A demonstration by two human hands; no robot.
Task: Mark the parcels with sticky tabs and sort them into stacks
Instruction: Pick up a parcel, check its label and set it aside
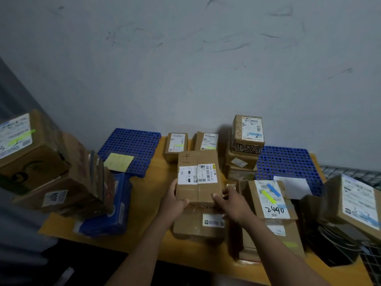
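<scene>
Two hands, left hand (pixel 175 200) and right hand (pixel 233 203), grip a taped cardboard parcel (pixel 199 176).

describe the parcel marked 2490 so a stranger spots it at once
Start at the yellow table and find the blue perforated mat on its right side. In front of it lies a brown parcel topping a stack. Only its label bears handwritten 2490 plus a yellow tab and a blue tab.

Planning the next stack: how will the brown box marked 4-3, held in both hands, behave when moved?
The box marked 4-3 is probably stiff: its cardboard faces look flat and taped. It is likely light, since the left hand and right hand hold it by the near corners alone. Flat sides suggest no rolling.
</scene>
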